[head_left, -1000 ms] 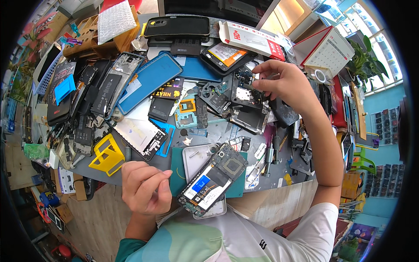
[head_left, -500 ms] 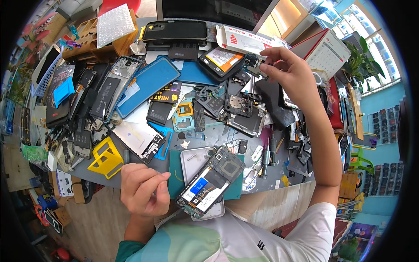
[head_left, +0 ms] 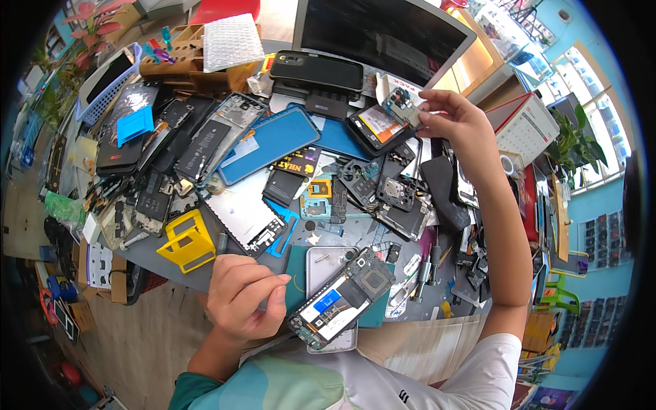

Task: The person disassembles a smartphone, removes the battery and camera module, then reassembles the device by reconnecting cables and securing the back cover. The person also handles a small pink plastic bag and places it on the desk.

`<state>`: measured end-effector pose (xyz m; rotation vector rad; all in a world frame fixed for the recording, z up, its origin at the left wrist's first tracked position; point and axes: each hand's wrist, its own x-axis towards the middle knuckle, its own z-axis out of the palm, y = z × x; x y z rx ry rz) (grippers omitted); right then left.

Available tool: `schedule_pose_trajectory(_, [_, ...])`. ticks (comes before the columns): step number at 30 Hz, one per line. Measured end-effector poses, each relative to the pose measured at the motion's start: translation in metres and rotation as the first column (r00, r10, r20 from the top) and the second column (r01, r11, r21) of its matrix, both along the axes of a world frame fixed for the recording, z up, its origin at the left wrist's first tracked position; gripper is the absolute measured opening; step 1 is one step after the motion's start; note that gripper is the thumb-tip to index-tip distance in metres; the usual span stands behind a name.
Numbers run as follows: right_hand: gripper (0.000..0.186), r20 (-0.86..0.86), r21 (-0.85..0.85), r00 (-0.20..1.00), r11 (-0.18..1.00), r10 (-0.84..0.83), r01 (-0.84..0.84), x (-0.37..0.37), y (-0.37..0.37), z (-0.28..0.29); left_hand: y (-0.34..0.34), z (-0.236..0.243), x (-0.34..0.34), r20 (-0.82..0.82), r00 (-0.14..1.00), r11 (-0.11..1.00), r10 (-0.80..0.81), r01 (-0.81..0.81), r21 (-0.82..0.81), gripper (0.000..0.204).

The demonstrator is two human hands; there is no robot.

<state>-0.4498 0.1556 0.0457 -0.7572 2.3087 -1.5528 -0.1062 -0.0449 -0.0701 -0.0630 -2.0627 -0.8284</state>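
Above the far part of the table, my right hand [head_left: 452, 121] pinches a small phone circuit board [head_left: 400, 108] between thumb and fingers. My left hand [head_left: 244, 297] hovers at the table's near edge with its fingers curled closed; whether anything small is inside is hidden. Beside it lies an opened phone [head_left: 345, 301], its battery, ribbon cables and dark inner cover exposed. That phone rests tilted across a pale phone-shaped tray [head_left: 313, 263], which sits on a green mat [head_left: 295, 266].
Phone parts crowd the table, including blue back covers [head_left: 270, 145] and a white-backed screen [head_left: 242, 208]. A yellow stand [head_left: 188, 242] is at the left, screwdrivers [head_left: 427, 263] at the right. A monitor [head_left: 383, 37] and a desk calendar [head_left: 526, 130] stand behind.
The view has shifted, so the table appears farther right and lower. My right hand has turned the circuit board, now in front of the dark case with the orange label. My left hand stays curled.
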Motion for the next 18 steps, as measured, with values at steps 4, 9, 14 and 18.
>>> schedule_pose_trajectory(4, [0.044,0.052,-0.036,0.997,0.997,0.065,-0.063,-0.027,-0.04,-0.005,-0.001,0.001,-0.002,-0.014,1.0,1.0,0.0,0.0,0.002,0.013])
schedule_pose_trajectory(9, [0.044,0.145,-0.068,0.987,0.996,0.074,-0.065,-0.051,-0.09,-0.016,-0.003,-0.001,-0.001,-0.033,0.999,1.0,0.013,-0.012,0.013,0.013])
schedule_pose_trajectory(14, [0.044,0.12,0.014,0.991,0.998,0.065,-0.067,-0.06,-0.109,-0.02,-0.004,-0.001,-0.001,-0.041,0.999,1.0,0.008,-0.007,0.022,0.012])
schedule_pose_trajectory(18, [0.034,-0.365,0.27,0.928,0.963,0.081,0.022,-0.052,-0.104,-0.014,-0.004,-0.002,-0.001,-0.045,0.999,1.0,0.006,-0.005,0.018,0.013])
